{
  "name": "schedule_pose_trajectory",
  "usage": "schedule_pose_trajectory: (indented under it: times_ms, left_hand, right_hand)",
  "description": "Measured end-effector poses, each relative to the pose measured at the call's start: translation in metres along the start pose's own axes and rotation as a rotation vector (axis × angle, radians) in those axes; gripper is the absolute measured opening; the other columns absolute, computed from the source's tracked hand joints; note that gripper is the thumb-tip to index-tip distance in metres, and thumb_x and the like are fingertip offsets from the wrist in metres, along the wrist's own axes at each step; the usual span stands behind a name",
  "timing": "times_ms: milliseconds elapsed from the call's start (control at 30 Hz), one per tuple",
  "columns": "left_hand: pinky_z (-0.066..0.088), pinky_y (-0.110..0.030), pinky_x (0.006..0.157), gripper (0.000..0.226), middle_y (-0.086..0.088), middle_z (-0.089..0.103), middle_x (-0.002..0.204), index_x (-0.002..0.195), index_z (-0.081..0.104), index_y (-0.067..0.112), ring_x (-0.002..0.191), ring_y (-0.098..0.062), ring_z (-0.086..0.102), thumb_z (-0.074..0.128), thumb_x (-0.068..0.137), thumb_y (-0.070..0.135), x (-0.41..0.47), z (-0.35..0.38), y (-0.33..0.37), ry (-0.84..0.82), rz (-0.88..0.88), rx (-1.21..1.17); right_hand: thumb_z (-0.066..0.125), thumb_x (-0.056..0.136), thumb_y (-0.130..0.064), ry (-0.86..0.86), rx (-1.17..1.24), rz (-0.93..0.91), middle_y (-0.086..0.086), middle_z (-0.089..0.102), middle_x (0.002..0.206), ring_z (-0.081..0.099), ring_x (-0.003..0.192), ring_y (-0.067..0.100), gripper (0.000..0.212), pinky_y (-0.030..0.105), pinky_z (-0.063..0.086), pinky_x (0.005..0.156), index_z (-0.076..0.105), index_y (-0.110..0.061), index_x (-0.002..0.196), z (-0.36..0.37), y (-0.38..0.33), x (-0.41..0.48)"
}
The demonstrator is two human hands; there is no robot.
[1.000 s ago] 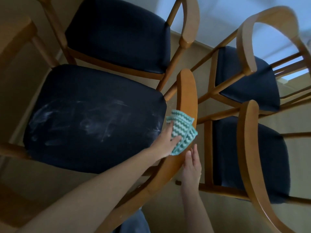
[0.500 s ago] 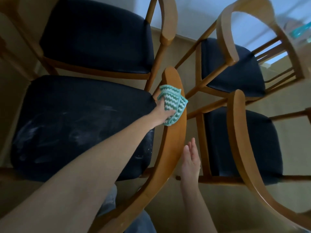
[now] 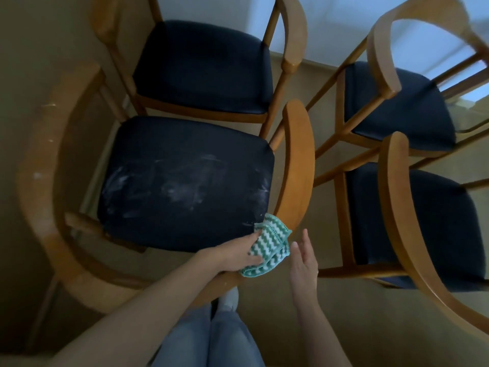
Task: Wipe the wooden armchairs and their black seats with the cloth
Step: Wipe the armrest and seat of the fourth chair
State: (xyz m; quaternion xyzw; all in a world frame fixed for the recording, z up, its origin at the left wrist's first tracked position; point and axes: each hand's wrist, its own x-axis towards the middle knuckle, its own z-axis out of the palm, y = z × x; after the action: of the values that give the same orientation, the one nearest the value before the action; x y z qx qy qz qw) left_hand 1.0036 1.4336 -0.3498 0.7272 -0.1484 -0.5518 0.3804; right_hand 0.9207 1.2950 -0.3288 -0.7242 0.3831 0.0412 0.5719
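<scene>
My left hand presses a green-and-white zigzag cloth onto the near end of the curved wooden armrest of the nearest armchair. Its black seat carries whitish smears. My right hand hovers open just right of the cloth, fingers apart, holding nothing. The chair's wooden back rail curves around on the left.
A second armchair stands behind the near one. Two more armchairs are on the right, one at the back and one close by. My jeans-clad legs are below. Beige floor shows between the chairs.
My left hand slid the cloth along the armrest toward its far end, then back down to the near end. The right hand stayed close beside the armrest. The view shifted.
</scene>
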Motion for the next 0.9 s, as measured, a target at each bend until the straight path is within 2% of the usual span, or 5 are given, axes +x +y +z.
schedule_pose_trajectory:
  times_ms: [167, 367, 600, 767, 900]
  left_hand:
    - [0.040, -0.031, 0.102, 0.067, 0.003, 0.043, 0.142, 0.150, 0.016, 0.024, 0.123, -0.015, 0.046, 0.053, 0.095, 0.030, -0.033, 0.007, -0.006, 0.036, -0.069, 0.162]
    - [0.038, -0.032, 0.103, 0.056, 0.000, 0.044, 0.140, 0.146, 0.028, 0.018, 0.123, -0.018, 0.046, 0.050, 0.096, 0.030, -0.060, 0.003, -0.008, 0.003, -0.137, 0.192]
    - [0.033, -0.031, 0.105, 0.052, 0.002, 0.040, 0.144, 0.146, 0.028, 0.026, 0.125, -0.016, 0.043, 0.040, 0.098, 0.042, -0.082, -0.020, -0.019, -0.197, -0.182, 0.191]
    - [0.029, -0.024, 0.096, 0.047, 0.002, 0.038, 0.145, 0.144, 0.032, 0.026, 0.126, -0.015, 0.041, 0.030, 0.101, 0.042, -0.096, -0.040, -0.031, -0.331, -0.135, 0.298]
    - [0.030, -0.034, 0.108, 0.049, -0.001, 0.042, 0.142, 0.139, 0.041, 0.023, 0.127, -0.021, 0.042, 0.032, 0.098, 0.048, -0.100, -0.056, -0.058, -0.383, -0.073, 0.457]
  right_hand:
    - [0.040, 0.099, -0.029, -0.087, -0.052, -0.046, -0.004, 0.028, 0.153, 0.025, 0.140, 0.012, 0.048, 0.041, 0.023, 0.116, 0.026, -0.030, 0.145, 0.002, 0.005, -0.029]
    - [0.039, 0.099, -0.032, -0.100, -0.094, -0.038, -0.006, 0.029, 0.152, 0.026, 0.140, 0.014, 0.048, 0.041, 0.023, 0.114, 0.026, -0.031, 0.146, 0.006, 0.002, -0.052]
    - [0.038, 0.100, -0.028, -0.063, -0.127, -0.052, -0.004, 0.025, 0.154, 0.025, 0.141, 0.014, 0.050, 0.038, 0.023, 0.115, 0.022, -0.026, 0.147, 0.040, -0.011, -0.062]
    - [0.038, 0.100, -0.030, 0.127, -0.033, 0.059, -0.005, 0.027, 0.153, 0.027, 0.140, 0.017, 0.049, 0.042, 0.025, 0.115, 0.024, -0.031, 0.147, 0.078, -0.020, -0.077]
    - [0.039, 0.099, -0.037, 0.327, 0.053, 0.156, -0.005, 0.031, 0.152, 0.030, 0.139, 0.020, 0.047, 0.047, 0.027, 0.113, 0.029, -0.034, 0.145, 0.100, -0.022, -0.097]
